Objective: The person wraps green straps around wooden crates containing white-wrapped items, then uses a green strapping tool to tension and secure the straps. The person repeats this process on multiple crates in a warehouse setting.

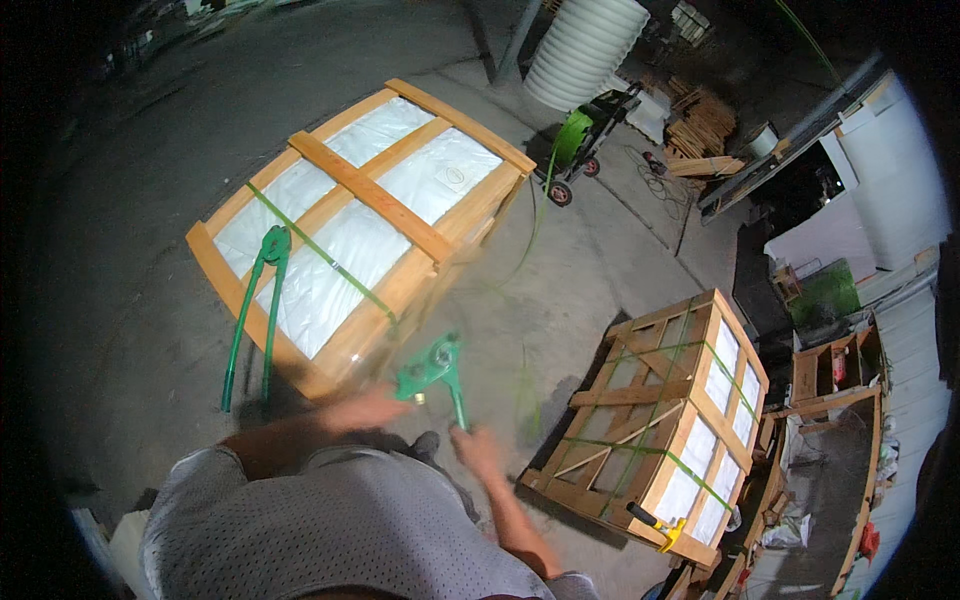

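My right hand [478,448] is closed around the handle of a green strapping tensioner [432,368], held in the air beside the near right corner of a wooden crate [440,245]. My left hand [372,408] reaches to the tool's left side; motion smears its fingers, so its grip does not show. White wrapping shows between the crate's slats. A green strap [325,255] with a small metal seal crosses its top. Resting on the crate's left part is a green strapping sealer [275,245], its two long handles hanging past the edge.
A second strapped crate [640,410] stands at right, with a yellow tool [668,532] with a black handle on its near end. Beyond are a wheeled green strap cart [572,145], a white ribbed roll [585,50] and a wood pile [700,130]. A loose strap trails over the floor.
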Motion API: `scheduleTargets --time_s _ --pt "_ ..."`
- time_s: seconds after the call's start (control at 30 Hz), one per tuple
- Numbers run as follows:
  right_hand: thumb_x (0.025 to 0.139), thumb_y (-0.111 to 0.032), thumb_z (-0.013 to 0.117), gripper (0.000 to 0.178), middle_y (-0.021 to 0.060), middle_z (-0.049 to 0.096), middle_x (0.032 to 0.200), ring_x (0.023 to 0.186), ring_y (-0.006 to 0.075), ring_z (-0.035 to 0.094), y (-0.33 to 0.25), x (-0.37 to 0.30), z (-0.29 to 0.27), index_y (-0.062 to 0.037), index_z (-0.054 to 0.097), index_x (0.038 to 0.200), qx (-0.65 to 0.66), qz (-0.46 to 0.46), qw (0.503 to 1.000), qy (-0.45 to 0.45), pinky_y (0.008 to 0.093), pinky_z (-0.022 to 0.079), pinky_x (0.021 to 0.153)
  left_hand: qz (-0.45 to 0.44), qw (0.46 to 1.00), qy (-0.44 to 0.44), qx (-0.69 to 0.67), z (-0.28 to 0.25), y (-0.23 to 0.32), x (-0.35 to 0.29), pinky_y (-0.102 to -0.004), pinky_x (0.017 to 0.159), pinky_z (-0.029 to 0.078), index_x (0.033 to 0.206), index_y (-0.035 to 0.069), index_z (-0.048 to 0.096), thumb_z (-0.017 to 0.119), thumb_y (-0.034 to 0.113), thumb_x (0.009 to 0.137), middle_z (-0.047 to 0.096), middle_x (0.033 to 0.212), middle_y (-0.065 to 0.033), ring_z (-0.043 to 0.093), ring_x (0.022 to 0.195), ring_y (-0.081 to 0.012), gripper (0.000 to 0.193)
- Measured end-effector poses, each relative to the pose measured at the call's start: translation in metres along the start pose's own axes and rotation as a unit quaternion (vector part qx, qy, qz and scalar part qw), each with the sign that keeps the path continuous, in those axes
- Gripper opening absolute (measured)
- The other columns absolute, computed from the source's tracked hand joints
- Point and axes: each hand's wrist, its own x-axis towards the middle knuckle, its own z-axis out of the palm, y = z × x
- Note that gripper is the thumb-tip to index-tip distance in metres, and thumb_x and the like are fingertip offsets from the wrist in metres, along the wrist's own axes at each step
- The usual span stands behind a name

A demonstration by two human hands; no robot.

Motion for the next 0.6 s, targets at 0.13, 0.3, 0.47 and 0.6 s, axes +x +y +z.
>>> scheduleTargets --time_s 0.13,0.3,0.47,0.6 --pt "0.083 -0.033 0.060 0.039 0.0111 0.059 0.064 0.059 0.0176 0.058 0.005 0.017 0.032 0.0045 0.064 0.092 0.108 -0.065 0.992 0.024 0.0350 0.045 0.057 0.054 0.997 0.043 0.019 0.030 0.022 0.012 -0.0369 0.043 0.041 0.085 -0.001 0.056 0.056 0.030 0.085 0.053 0.062 -0.0107 0.052 0.046 -0.0202 0.031" --pt "0.083 -0.035 0.062 0.043 0.0072 0.058 0.064 0.063 0.0163 0.058 0.056 0.034 -0.040 0.0038 0.063 0.100 0.010 -0.068 0.981 -0.180 0.0335 0.046 0.061 0.143 0.956 -0.118 0.229 -0.031 -0.022 0.003 -0.0458 0.078 0.049 0.105 -0.002 0.054 0.059 0.035 0.084 0.063 0.093 -0.0262 0.062 0.088 -0.0417 0.042" --pt "0.083 -0.036 0.064 0.041 0.0153 0.068 0.080 0.074 0.0227 0.066 0.044 0.025 -0.022 -0.0004 0.064 0.105 -0.164 -0.200 0.966 0.021 0.0334 0.049 0.069 0.160 0.961 -0.020 0.223 -0.012 -0.049 0.005 -0.0446 0.077 0.050 0.103 0.002 0.063 0.061 0.034 0.085 0.066 0.093 -0.0207 0.064 0.085 -0.0345 0.037" --pt "0.087 -0.020 0.062 0.026 0.0240 0.064 0.101 0.093 0.0376 0.062 0.023 0.032 -0.025 -0.0002 0.063 0.104 0.035 -0.233 0.961 0.146 0.0432 0.049 0.080 0.144 0.965 0.007 0.220 -0.009 -0.047 0.001 -0.0470 0.078 0.049 0.103 0.001 0.056 0.065 0.029 0.080 0.063 0.092 -0.0265 0.063 0.090 -0.0415 0.038"
